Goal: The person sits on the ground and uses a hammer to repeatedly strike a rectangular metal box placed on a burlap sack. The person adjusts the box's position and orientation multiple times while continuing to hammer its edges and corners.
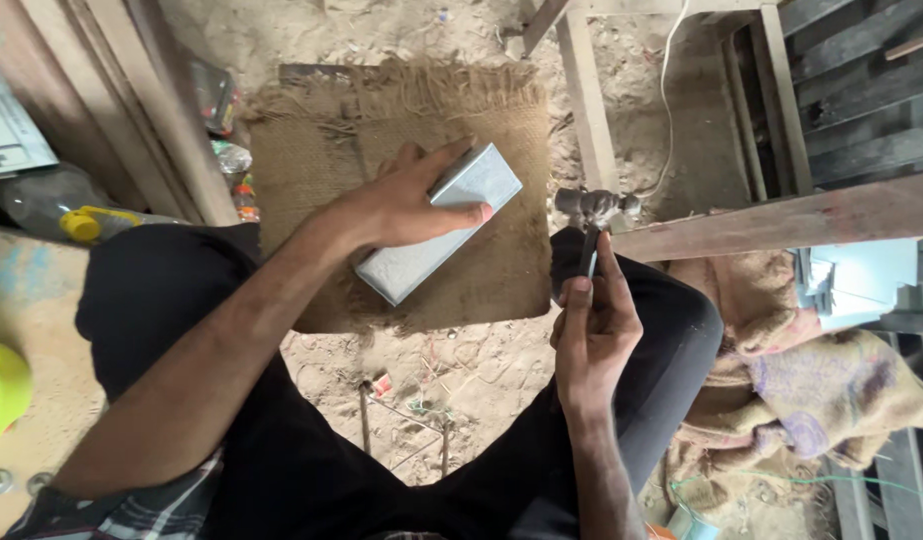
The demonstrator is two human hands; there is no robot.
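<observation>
My left hand [396,205] grips a flat grey rectangular metal block [443,222] from above and holds it tilted over a piece of burlap sacking [311,140] spread on the sandy ground. My right hand [591,320] is closed around the dark handle of a small hammer [593,208], whose metal head points up just right of the block. Both hands are above my knees, clad in black trousers.
A wooden beam [781,220] runs across the right side, with a wooden frame [761,90] and a white cable behind it. Crumpled sacks [811,390] lie at the right. Plastic bottles [71,215] and planks stand at the left. Wire scraps litter the sand.
</observation>
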